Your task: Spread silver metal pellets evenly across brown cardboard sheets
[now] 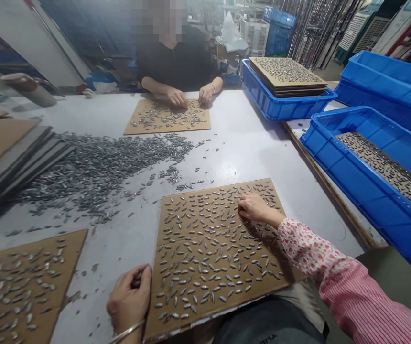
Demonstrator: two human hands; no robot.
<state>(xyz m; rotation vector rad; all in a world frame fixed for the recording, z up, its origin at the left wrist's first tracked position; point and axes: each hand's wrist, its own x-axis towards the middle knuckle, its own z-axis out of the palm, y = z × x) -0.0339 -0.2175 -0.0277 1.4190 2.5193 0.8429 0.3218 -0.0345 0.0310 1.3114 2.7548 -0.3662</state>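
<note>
A cardboard sheet (pixel 194 235) lies in front of me, covered with small, spindle-shaped grey metal pieces set apart from each other. My right hand (pixel 254 208) is over its upper right part, fingers bent down and pinched together at the pieces; whatever is between the fingertips is hidden. Beside the sheet's left edge rests my left hand (pixel 130 294), closed with the fingers curled in. Its inside is dark, so I cannot make out what it holds. Beyond the sheet spreads a large loose heap of the same metal pieces (pixel 108 162) on the white table (pixel 248 153).
Another covered cardboard sheet (pixel 15 282) lies at lower left, below a stack of boards (pixel 8 153). Across the table a person's hands (pixel 177 98) work over a further sheet (pixel 134 125). At right stand blue crates (pixel 320 138), one holding stacked covered sheets (pixel 286 71).
</note>
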